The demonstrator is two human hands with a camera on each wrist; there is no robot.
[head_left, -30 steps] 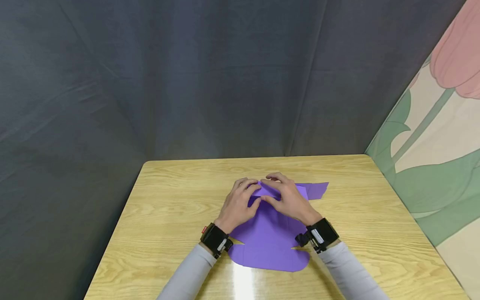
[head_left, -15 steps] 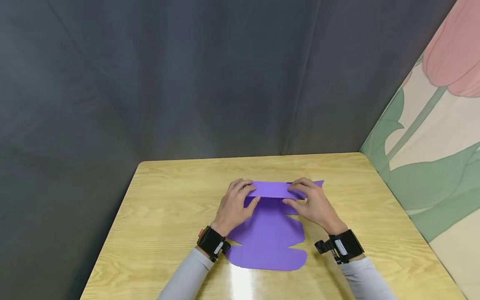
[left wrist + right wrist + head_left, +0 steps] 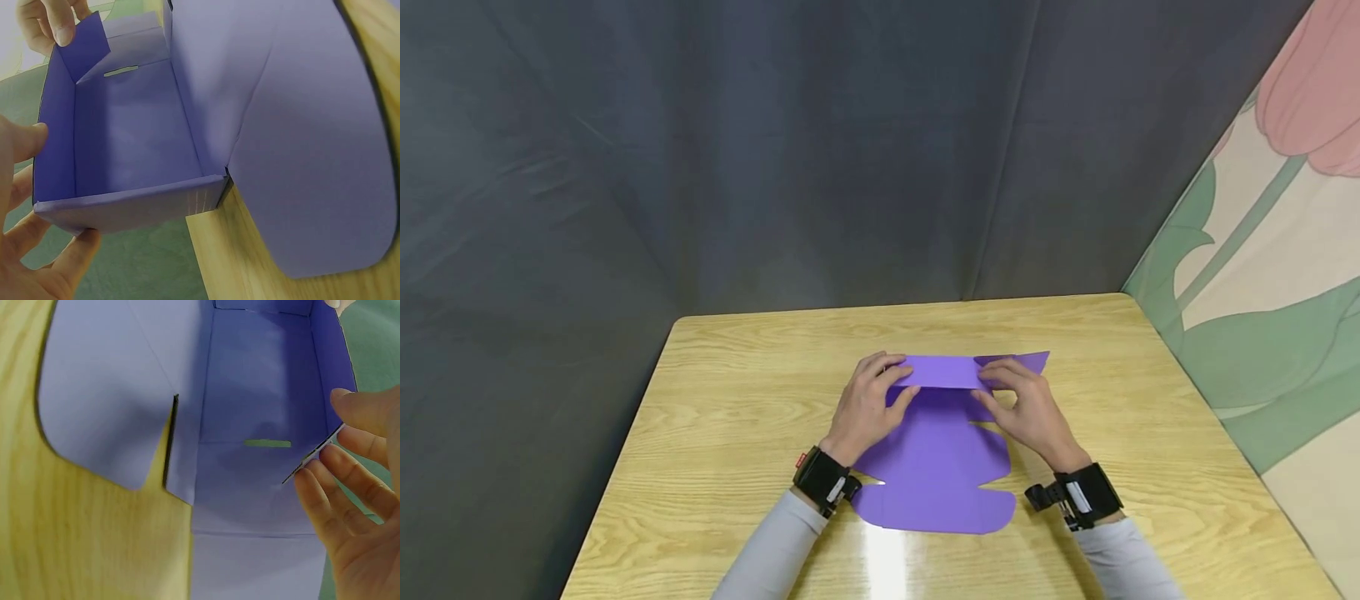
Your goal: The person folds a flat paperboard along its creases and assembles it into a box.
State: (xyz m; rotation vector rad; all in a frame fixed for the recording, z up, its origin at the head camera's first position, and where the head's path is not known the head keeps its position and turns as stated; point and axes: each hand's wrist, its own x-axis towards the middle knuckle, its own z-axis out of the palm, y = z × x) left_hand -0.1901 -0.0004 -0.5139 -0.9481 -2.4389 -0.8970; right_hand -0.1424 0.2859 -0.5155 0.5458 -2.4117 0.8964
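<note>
A purple cardboard box [image 3: 936, 450], partly folded, lies on the table with its lid panel spread toward the person. Its far long wall [image 3: 943, 372] stands up between the two hands. At that wall's left end, my left hand [image 3: 867, 407] grips the folded-up corner, thumb on the wall and fingers round the outside of the end wall [image 3: 137, 206]. My right hand [image 3: 1032, 412] holds the wall's right end, where a small flap [image 3: 87, 47] is bent inward against its fingers. The right end panel [image 3: 259, 569] still lies folded out, beyond a narrow slot [image 3: 268, 443] in the box floor.
The wooden table [image 3: 752, 400] extends around the box. A dark curtain [image 3: 850, 150] hangs behind its far edge, and a flower-patterned cloth [image 3: 1277, 333] borders the right side. Rounded lid ears [image 3: 325, 156] spread out near the wrists.
From the wall's middle, my right hand has moved right to its end, and the small flap there has turned inward. My left hand keeps its hold on the left corner.
</note>
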